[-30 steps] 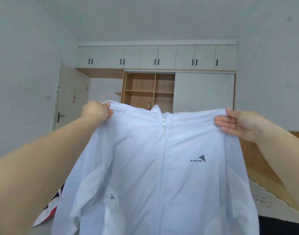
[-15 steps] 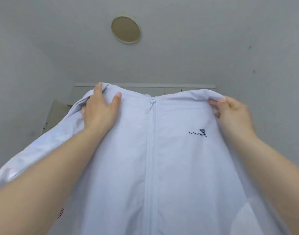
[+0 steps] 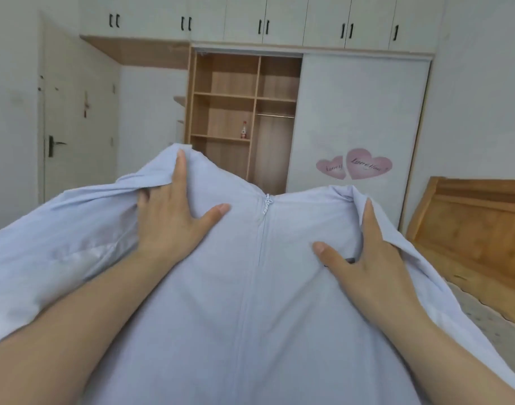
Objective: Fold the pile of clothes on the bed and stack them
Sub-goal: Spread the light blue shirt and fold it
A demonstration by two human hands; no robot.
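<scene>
While it hangs: pale jacket [image 3: 250,287] raised, zipper [image 3: 266,204] central.
Left hand [image 3: 171,217]: gripping one shoulder.
Right hand [image 3: 367,258]: gripping the other.
Feel: probably light, limp, slippery; shoulder seams look safest.

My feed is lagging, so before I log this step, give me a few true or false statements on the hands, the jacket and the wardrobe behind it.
1. Both hands are on the pale blue jacket. True: the left hand and the right hand each grip a shoulder.
2. The jacket's zipper is open down the front. False: it is closed up to the collar.
3. A small bottle stands on a wardrobe shelf. True.
4. The sliding door bears star stickers. False: it bears two pink heart stickers.
5. The jacket lies folded on the bed. False: it is held up, spread out.
</scene>
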